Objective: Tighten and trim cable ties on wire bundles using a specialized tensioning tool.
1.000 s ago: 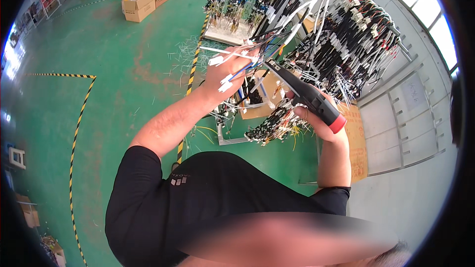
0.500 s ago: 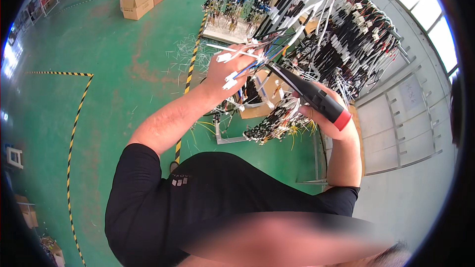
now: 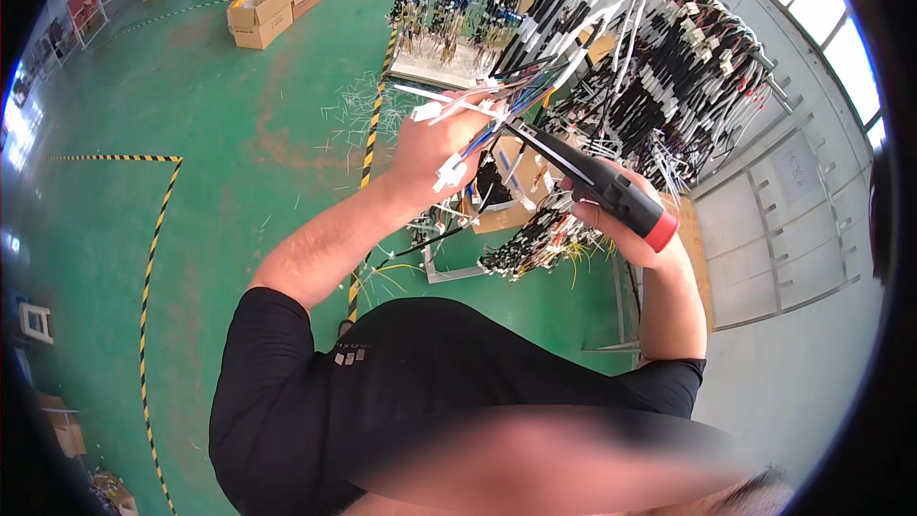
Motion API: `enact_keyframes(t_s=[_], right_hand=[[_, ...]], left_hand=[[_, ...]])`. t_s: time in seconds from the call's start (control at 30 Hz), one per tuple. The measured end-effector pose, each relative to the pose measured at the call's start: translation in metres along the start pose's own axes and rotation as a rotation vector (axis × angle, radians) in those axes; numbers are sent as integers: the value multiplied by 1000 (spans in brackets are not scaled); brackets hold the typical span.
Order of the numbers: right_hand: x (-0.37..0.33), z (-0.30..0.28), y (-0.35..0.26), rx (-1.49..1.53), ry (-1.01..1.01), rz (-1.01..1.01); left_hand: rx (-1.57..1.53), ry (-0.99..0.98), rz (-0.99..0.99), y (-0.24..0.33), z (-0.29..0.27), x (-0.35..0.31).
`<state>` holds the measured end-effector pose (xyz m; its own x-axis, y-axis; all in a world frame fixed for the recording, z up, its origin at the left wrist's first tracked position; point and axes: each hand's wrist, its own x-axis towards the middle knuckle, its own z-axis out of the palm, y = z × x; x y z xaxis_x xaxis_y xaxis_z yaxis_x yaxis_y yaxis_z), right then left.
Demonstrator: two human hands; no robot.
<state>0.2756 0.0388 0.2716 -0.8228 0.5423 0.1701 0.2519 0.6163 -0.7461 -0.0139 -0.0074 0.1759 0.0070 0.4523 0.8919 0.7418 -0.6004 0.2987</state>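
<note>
Left hand: the left hand [image 3: 435, 148] is raised in front of the chest, fingers clamped on a bundle of wires [image 3: 478, 124] with white connectors and white cable ties sticking out around the fist.
Right hand: the right hand [image 3: 621, 220] is wrapped shut around the black, red-capped handle of a cable-tie tool [image 3: 597, 182].
Tool position: just to the right of the left hand; its narrow nose meets the bundle right beside the left fingers.
Tool axis: long axis runs on a diagonal, red butt low and toward the right wrist, nose pointing up and left into the bundle.
Bundle axis: wires run up and away from the left fist toward the harness rack [image 3: 669, 76] beyond both hands.
Doing the step well (judgement): keep the fist tight and close to the nose so the wires stay packed; hold the nose square to the tie, clear of neighbouring wires and fingertips.
Surroundings: green floor [image 3: 239, 182] well below the hands; cardboard boxes [image 3: 263, 14] far off to the left.
</note>
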Motion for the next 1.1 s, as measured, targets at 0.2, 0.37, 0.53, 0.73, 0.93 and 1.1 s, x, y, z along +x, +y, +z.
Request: enact_keyframes(t_s=[0.2,0.37,0.53,0.73,0.93,1.1], right_hand=[[-2,22,-6,126,0,78],[-9,22,-11,11,-5,36],[-4,24,4,180,15,3],[-7,36,35,-206,159,-68],[-9,40,47,-170,88,-171],[-16,40,42,151,28,-58]], left_hand=[[161,-1,15,7,-6,4],[111,-8,101,3,-8,6],[55,-36,40,7,-3,0],[1,-138,-107,9,0,-2],[-63,-261,-148,-6,0,-9],[-218,-234,-196,3,-4,-4]])
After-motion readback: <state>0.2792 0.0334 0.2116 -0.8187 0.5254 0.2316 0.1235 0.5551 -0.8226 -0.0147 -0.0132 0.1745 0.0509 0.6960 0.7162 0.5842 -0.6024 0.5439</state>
